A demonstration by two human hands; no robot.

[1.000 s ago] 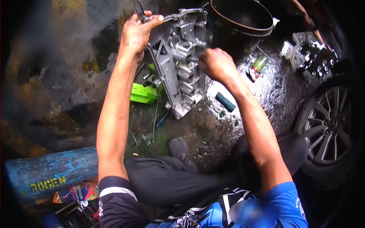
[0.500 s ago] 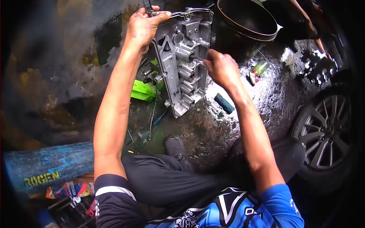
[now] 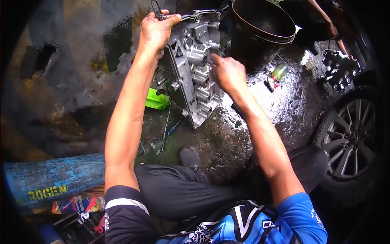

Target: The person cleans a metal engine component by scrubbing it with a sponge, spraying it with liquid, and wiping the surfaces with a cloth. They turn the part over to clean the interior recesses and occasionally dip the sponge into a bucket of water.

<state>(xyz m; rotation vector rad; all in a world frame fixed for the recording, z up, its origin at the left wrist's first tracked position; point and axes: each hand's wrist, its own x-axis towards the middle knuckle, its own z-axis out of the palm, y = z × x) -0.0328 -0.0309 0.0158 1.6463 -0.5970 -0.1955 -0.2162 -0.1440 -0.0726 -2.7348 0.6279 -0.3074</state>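
Wet floor (image 3: 280, 112); valve cover (image 3: 186, 75), long axis running away from me; left hand (image 3: 156, 32) grips far end, right hand (image 3: 230, 73) pinches rod (image 3: 209, 61) at tube (image 3: 196, 58).

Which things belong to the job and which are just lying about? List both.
In the job:
metal casting and black item, in left hand
dark shaft, at right hand

Apparently lying about:
bright green object
blue-handled tool
greenish bottle
blue cylinder
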